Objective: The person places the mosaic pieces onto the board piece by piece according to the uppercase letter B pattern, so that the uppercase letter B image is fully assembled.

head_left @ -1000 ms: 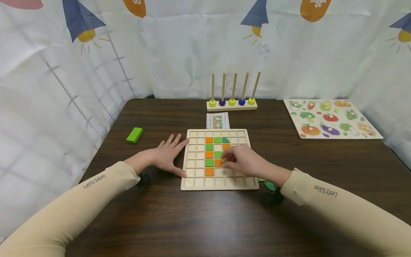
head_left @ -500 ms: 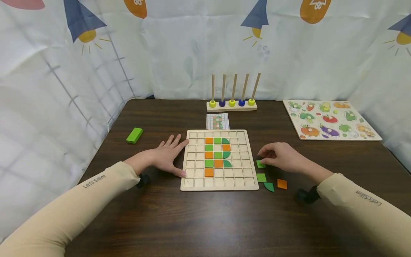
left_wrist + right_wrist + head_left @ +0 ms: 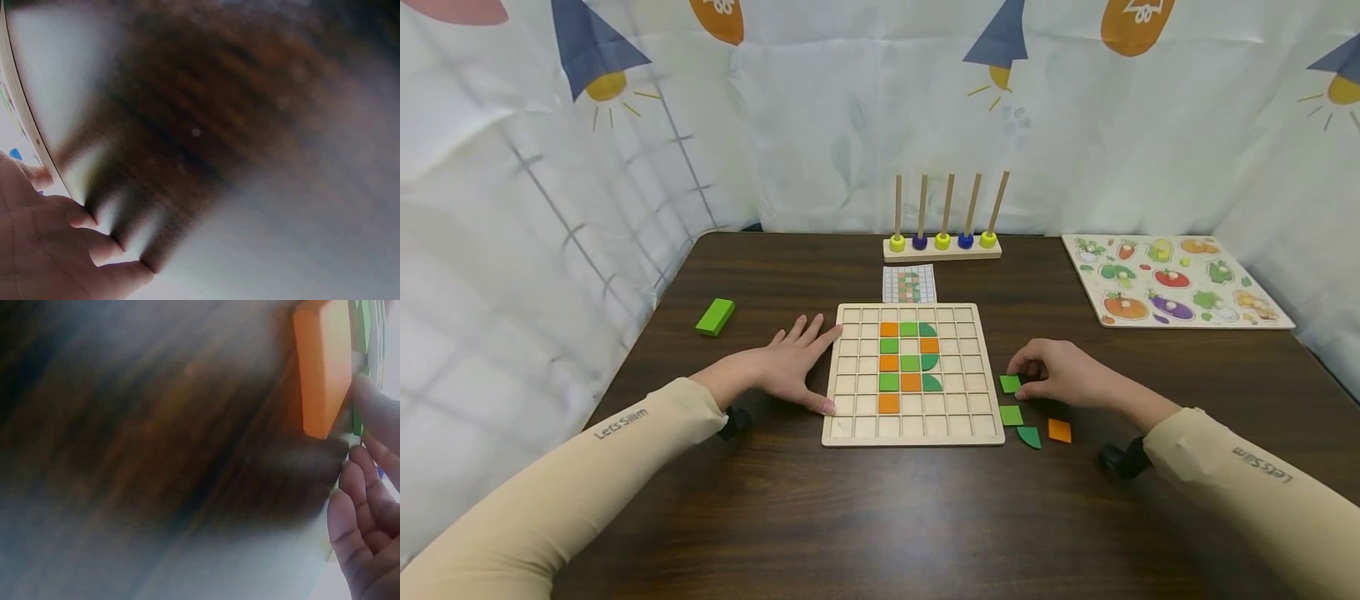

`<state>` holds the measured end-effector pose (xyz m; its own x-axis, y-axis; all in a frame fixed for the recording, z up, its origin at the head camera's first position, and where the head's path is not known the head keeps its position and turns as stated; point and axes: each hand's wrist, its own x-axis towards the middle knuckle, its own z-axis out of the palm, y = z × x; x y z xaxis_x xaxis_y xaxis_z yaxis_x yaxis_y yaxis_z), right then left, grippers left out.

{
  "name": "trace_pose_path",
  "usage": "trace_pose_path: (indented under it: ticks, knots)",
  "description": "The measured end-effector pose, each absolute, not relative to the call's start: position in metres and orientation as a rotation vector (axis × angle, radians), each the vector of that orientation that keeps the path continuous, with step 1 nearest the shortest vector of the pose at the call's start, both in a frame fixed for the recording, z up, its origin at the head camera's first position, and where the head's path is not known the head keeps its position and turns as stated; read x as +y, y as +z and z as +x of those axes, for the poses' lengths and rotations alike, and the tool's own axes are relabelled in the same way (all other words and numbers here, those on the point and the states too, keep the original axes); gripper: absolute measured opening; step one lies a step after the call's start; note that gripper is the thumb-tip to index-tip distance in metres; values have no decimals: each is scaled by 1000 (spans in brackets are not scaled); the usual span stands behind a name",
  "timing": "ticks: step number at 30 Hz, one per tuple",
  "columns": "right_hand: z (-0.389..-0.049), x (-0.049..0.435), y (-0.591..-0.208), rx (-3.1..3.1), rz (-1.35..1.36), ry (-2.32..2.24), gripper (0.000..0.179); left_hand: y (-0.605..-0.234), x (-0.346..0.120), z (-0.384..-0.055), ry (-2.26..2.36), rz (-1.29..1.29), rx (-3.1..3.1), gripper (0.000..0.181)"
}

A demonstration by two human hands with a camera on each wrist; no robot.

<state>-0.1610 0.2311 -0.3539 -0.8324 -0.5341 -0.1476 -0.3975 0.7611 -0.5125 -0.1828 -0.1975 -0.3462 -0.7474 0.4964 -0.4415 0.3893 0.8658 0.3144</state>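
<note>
A wooden grid board [image 3: 855, 426] lies at the middle of the table, with orange squares [image 3: 889, 403], light green squares and dark green quarter-circle tiles [image 3: 932, 382] set in its cells. My left hand [image 3: 790, 367] is spread flat at the board's left edge, thumb and index fingertip on the rim. Just off the board's right side, my right hand [image 3: 1060, 372] pinches a light green square tile [image 3: 1009, 383] between thumb and index finger, low at the tabletop. Nearer me lie another green square [image 3: 1011, 415], a green quarter-circle [image 3: 1029, 437] and an orange square tile [image 3: 1060, 430].
A printed pattern card [image 3: 909, 284] lies against the board's far edge. Behind it stands a peg rack [image 3: 942, 250] with coloured rings. At the back right is a vegetable puzzle board [image 3: 1172, 279]; a green block [image 3: 715, 317] lies left. A curtain hangs behind the table.
My right hand has moved from over the board to the loose tiles on the right, uncovering a green quarter-circle in the grid. Its fingers have closed in on a green square. My left hand stays put.
</note>
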Motion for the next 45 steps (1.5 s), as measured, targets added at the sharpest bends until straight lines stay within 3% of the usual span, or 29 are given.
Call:
trace_pose_path:
  ticks: [10, 17, 34, 45]
  knots:
    - [-157, 224, -347, 2718, -670, -686, 20, -345, -198, -182, 265, 656, 2516, 127]
    - [-150, 194, -342, 2709, -688, -826, 24, -347, -199, -183, 267, 664, 2523, 128]
    - [-131, 100, -342, 2514, -1051, -802, 22, -346, -198, -182, 287, 650, 2516, 126]
    - [-124, 77, -346, 2577, -1155, -669, 24, -346, -198, -182, 290, 658, 2517, 125]
